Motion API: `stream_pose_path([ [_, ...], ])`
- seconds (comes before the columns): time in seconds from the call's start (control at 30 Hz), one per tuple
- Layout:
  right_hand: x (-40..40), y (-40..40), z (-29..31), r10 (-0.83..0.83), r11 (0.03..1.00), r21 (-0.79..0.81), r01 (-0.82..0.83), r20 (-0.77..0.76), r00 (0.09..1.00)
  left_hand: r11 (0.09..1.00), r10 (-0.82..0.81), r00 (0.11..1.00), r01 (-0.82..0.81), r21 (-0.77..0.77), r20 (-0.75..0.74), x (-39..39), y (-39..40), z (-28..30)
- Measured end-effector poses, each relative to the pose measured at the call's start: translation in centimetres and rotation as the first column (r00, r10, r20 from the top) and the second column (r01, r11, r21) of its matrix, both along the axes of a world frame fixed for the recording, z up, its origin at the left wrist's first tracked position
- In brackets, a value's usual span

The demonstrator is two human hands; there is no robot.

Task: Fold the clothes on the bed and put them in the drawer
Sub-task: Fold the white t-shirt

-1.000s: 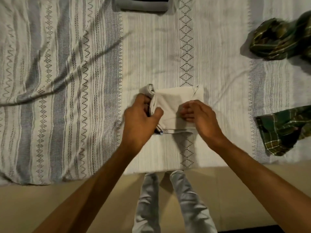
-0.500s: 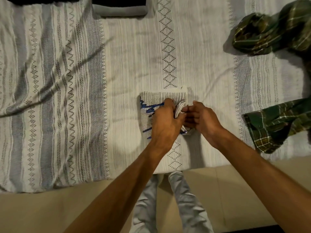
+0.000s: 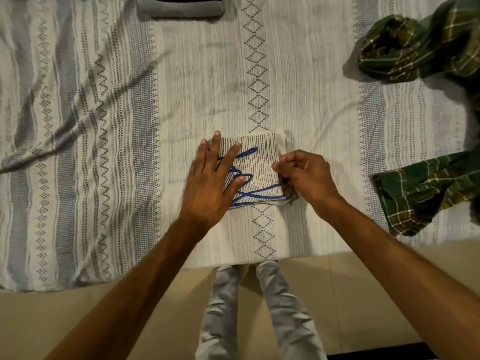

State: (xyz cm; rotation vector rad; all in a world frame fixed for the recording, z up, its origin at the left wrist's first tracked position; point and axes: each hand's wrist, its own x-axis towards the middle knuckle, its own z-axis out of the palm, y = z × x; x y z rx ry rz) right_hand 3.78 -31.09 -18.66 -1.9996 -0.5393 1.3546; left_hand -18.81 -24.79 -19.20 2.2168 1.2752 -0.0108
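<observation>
A folded white garment [image 3: 259, 162] with dotted lines and blue scribble print lies as a small square near the front edge of the bed [image 3: 181, 87]. My left hand [image 3: 211, 183] lies flat on its left half, fingers straight and spread. My right hand [image 3: 304, 175] is at the garment's right edge with its fingers curled, pinching the edge of the cloth. Two dark green plaid garments lie unfolded at the right: one bunched at the far right [image 3: 415, 45], one nearer [image 3: 426, 190].
The bed wears a white and grey patterned cover with creases at the left. A grey pillow edge [image 3: 179, 9] shows at the top. My grey trouser legs [image 3: 259, 307] stand on the beige floor before the bed.
My left hand let go of the folded cloth and flattened on its left side. The blue-printed face now lies fully exposed, and my right hand stays at the right edge.
</observation>
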Motion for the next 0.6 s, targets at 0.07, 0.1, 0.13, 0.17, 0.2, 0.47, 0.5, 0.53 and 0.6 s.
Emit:
stream_pose_path([
  [0.07,0.1,0.0,-0.2,0.023,1.0,-0.013,-0.023,0.049,0.999,0.995,-0.094,0.991,0.097,0.028,-0.099,-0.4,0.5,-1.1],
  [0.1,0.0,0.1,-0.2,0.046,0.999,-0.031,-0.044,0.066,0.997,0.99,-0.12,0.984,0.128,0.052,-0.131,-0.5,0.6,-1.5],
  [0.13,0.0,0.1,0.0,0.073,0.997,-0.048,-0.069,0.089,0.993,0.986,-0.137,0.978,0.15,0.075,-0.155,-0.4,0.7,-1.7],
  [0.17,-0.3,0.3,0.3,0.11,0.993,-0.056,-0.103,0.138,0.984,0.982,-0.147,0.974,0.165,0.094,-0.173,-0.5,0.8,-1.9],
  [0.2,-0.6,0.5,0.7,0.165,0.986,-0.053,-0.157,0.243,0.956,0.977,-0.156,0.97,0.179,0.114,-0.187,-0.5,0.8,-2.1],
  [0.47,-5.4,1.6,0.4,0.454,0.691,-0.102,-0.715,0.831,0.321,0.975,-0.186,0.966,0.204,0.09,-0.178,-0.5,1.3,-2.3],
  [0.5,-5.5,1.4,-0.6,0.536,0.65,-0.191,-0.736,0.801,0.266,0.974,-0.193,0.969,0.208,0.085,-0.155,-0.7,1.3,-2.4],
  [0.53,-5.2,1.0,-1.5,0.596,0.615,-0.263,-0.743,0.773,0.219,0.973,-0.197,0.972,0.21,0.094,-0.131,-0.8,1.3,-2.5],
  [0.6,-4.6,0.5,-3.1,0.618,0.59,-0.318,-0.742,0.769,0.162,0.974,-0.188,0.977,0.198,0.111,-0.095,-1.2,1.1,-2.8],
])
